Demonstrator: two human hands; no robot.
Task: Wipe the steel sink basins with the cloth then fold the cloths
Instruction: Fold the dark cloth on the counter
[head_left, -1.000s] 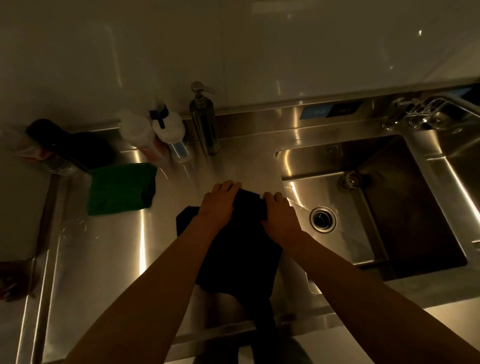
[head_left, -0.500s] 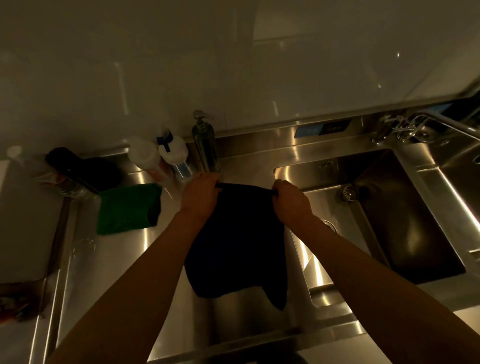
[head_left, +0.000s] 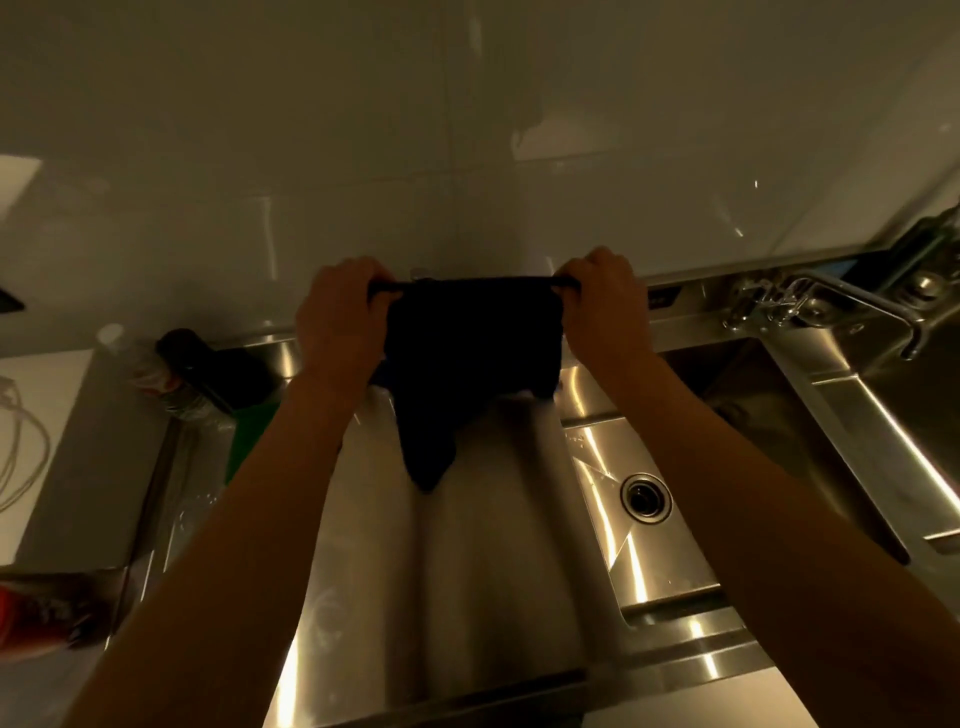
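A black cloth (head_left: 467, 353) hangs in the air above the steel counter, stretched by its top edge between both hands. My left hand (head_left: 340, 322) grips its left top corner and my right hand (head_left: 605, 306) grips its right top corner. The lower part of the cloth droops to a point. A green cloth (head_left: 244, 441) lies on the counter at the left, mostly hidden behind my left forearm. The steel sink basin (head_left: 779, 441) with its round drain (head_left: 645, 496) lies to the right, below my right arm.
A faucet (head_left: 841, 301) stands at the back right, with a second basin (head_left: 924, 395) beyond it. A dark bottle (head_left: 208, 369) and a clear bottle (head_left: 140, 358) lie at the back left. White cable (head_left: 21, 447) rests on the grey surface at far left.
Both hands lifted the black cloth off the counter and raised it up in front of the wall, spreading its top edge. The view tilted upward.
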